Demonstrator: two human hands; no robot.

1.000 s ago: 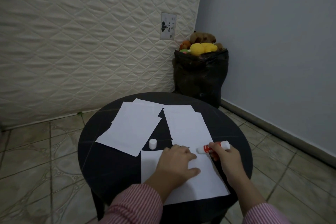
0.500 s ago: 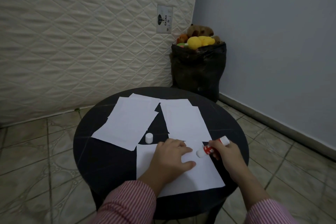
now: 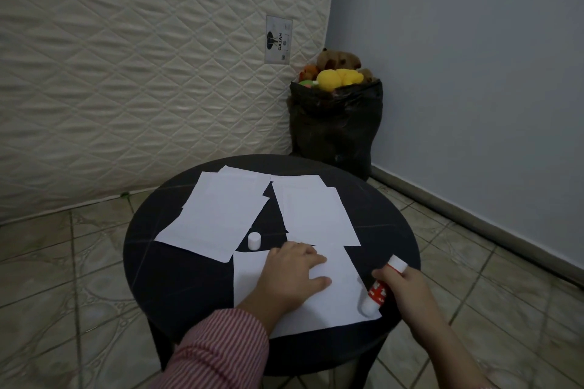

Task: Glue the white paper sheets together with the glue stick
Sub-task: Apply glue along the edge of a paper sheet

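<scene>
Behind table, bag holds plush toys; right hand fingers grip glue stick, left hand flat.

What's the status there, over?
Left hand flat on near sheet, pinning it. Right hand grips glue stick, tip at sheet's right corner. Cap off, upright on table. Nothing blocking.
</scene>
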